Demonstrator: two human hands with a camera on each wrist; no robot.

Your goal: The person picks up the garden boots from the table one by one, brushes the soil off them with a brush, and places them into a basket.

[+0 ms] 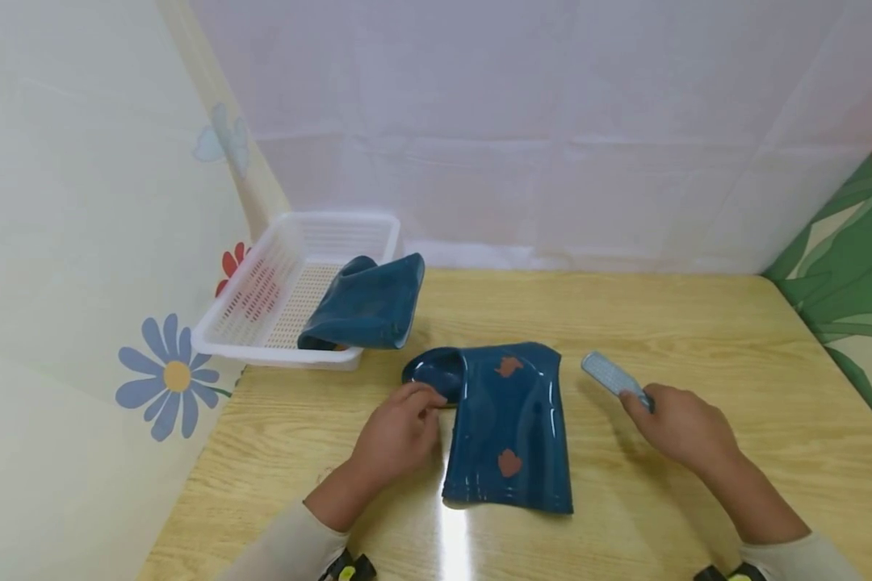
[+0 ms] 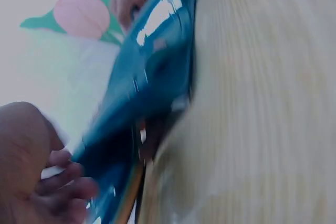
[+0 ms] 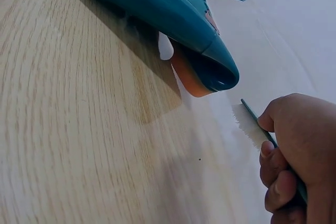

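Note:
A glossy dark teal rain boot (image 1: 512, 428) with reddish-brown patches lies on the table, its shaft opening towards me and its foot to the left. My left hand (image 1: 400, 432) has its curled fingers at the near edge of the boot's foot; the left wrist view is blurred there. To the right of the boot, my right hand (image 1: 686, 428) grips a brush (image 1: 610, 374) by its handle. The brush is held up off the table, apart from the boot. Pale bristles on the brush (image 3: 252, 127) show in the right wrist view.
A white plastic basket (image 1: 232, 353) stands at the back left of the wood-grain table (image 1: 698, 323). A second teal boot (image 1: 371, 303) lies in it, its shaft hanging over the basket's right rim. White cloth (image 1: 516, 161) covers the wall behind.

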